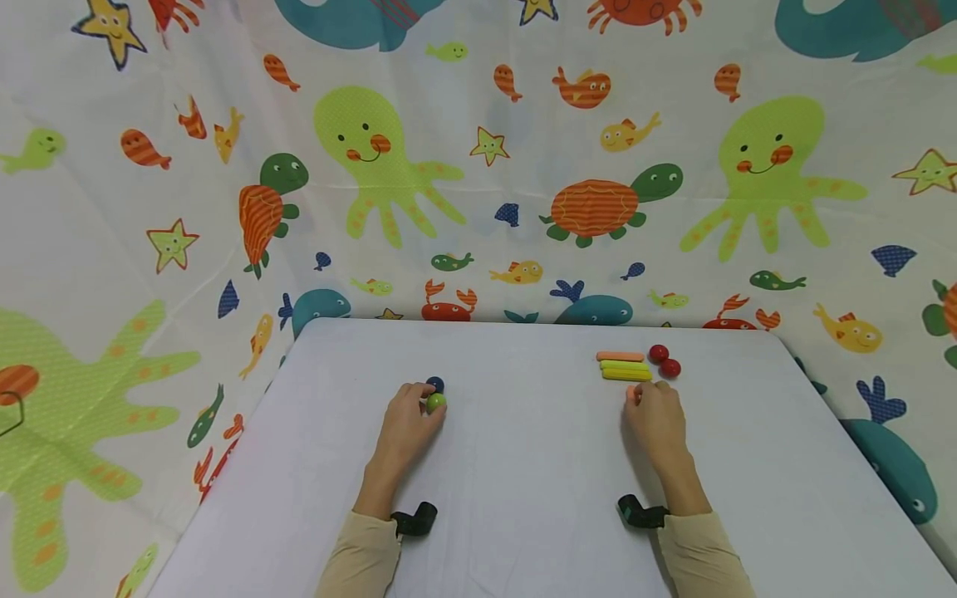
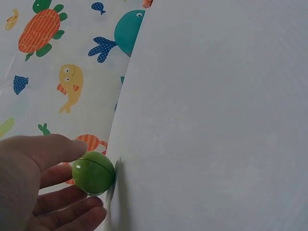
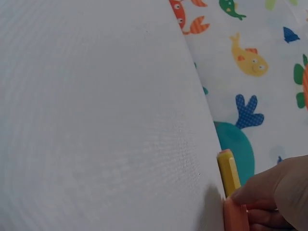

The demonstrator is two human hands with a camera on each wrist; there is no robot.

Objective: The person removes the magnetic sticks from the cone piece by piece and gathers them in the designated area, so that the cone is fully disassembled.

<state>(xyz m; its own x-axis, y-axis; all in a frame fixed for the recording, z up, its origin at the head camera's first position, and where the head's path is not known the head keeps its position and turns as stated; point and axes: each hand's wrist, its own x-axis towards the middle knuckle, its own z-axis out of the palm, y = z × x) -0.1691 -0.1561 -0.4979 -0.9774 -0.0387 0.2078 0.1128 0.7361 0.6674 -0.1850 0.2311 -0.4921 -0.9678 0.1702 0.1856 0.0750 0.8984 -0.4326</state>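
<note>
My left hand (image 1: pixel 404 425) holds a glossy green ball (image 1: pixel 436 403) between thumb and fingers, at the left of the white table. The left wrist view shows a seam around the green ball (image 2: pixel 94 173). Just behind it on the table is a dark blue ball (image 1: pixel 436 384). On the right side, my right hand (image 1: pixel 660 419) pinches a short salmon-orange stick (image 3: pixel 236 216), partly hidden by the fingers. Right behind that stick lie two yellow sticks (image 1: pixel 626 374), side by side, and another orange stick (image 1: pixel 620 356) beyond them.
Two red balls (image 1: pixel 669 368) sit to the right of the sticks, close to my right fingers. The white table (image 1: pixel 523 465) ends at a patterned cloth (image 1: pixel 463 199) with sea animals behind it. Dark bands with small devices (image 1: pixel 415 520) are on both wrists.
</note>
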